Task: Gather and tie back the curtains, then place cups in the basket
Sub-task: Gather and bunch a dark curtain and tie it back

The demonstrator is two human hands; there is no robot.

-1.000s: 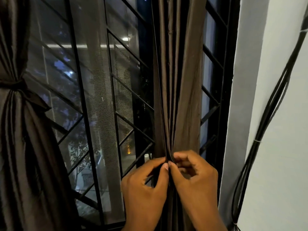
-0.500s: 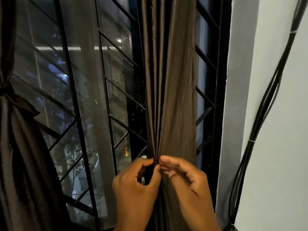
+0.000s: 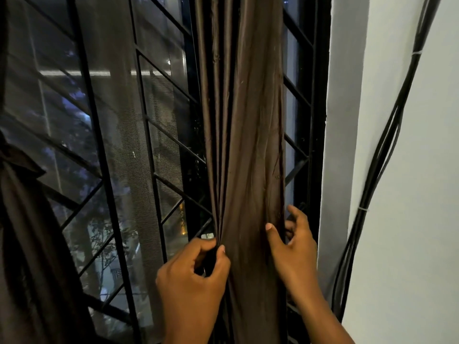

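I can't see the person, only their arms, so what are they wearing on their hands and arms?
Nothing shows: the left hand and right hand are bare, with no gloves, rings or watch visible. Both forearms are uncovered to the frame's bottom edge, no sleeves in view. The fingernails look short and unpainted.

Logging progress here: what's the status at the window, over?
Left hand pinching the right curtain folds. Right hand curling around its far edge. Left curtain already tied. Window grille close behind; no cups or basket visible.
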